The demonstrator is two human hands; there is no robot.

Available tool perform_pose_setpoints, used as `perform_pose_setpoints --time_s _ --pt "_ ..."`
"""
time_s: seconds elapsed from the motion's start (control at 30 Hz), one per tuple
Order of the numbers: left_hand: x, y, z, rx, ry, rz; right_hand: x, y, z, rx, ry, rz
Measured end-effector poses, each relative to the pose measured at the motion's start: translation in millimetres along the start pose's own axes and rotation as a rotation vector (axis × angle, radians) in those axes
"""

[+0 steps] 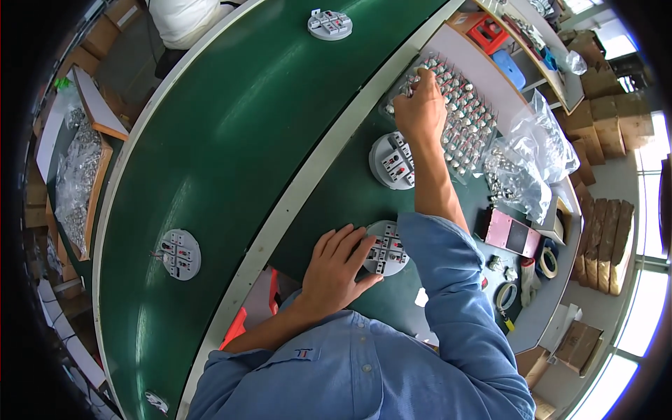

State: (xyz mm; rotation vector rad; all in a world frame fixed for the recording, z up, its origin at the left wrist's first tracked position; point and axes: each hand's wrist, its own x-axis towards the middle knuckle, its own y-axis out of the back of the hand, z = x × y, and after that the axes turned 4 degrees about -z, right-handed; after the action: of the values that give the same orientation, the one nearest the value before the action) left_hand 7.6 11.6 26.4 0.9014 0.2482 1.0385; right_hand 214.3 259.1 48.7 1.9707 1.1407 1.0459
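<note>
My left hand (337,271) lies with fingers stretched out at the left edge of a round grey fixture (394,260) carrying small black and white parts with red spots. The fingertips and thumb rest against the fixture's rim, and my right sleeve covers some of its far side. My right hand (422,112) reaches over the far left part of a clear tray (465,171) filled with rows of small whitish parts with red wires. Its fingers are pinched together; whatever is between them is too small to tell. A second round fixture (383,162) sits beside my right forearm.
Left of the bench runs a green conveyor belt (231,168) carrying several similar fixtures, one far (330,26) and one nearer (180,255). On the right lie clear plastic bags (539,157), a pink box (512,234) and tape rolls (548,262). A bin of metal parts (80,182) stands far left.
</note>
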Motion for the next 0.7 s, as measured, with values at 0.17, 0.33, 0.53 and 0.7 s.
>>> perform_pose_setpoints --time_s 0.17,0.33,0.53,0.7 --pt "-1.1 -1.9 -1.8 -0.004 -0.009 0.014 -23.4 54.9 -12.6 0.339 -0.113 -0.110" --pt "-7.2 -9.3 -5.8 -0.002 -0.013 0.002 -132.9 141.7 24.1 0.326 -0.038 -0.254" --pt "-0.5 -5.2 -2.0 0.020 -0.014 -0.031 -216.0 156.8 75.7 0.165 -0.080 -0.369" --pt "-0.9 -10.9 -3.4 0.002 -0.034 0.002 -229.9 150.1 91.2 0.117 -0.085 -0.347"
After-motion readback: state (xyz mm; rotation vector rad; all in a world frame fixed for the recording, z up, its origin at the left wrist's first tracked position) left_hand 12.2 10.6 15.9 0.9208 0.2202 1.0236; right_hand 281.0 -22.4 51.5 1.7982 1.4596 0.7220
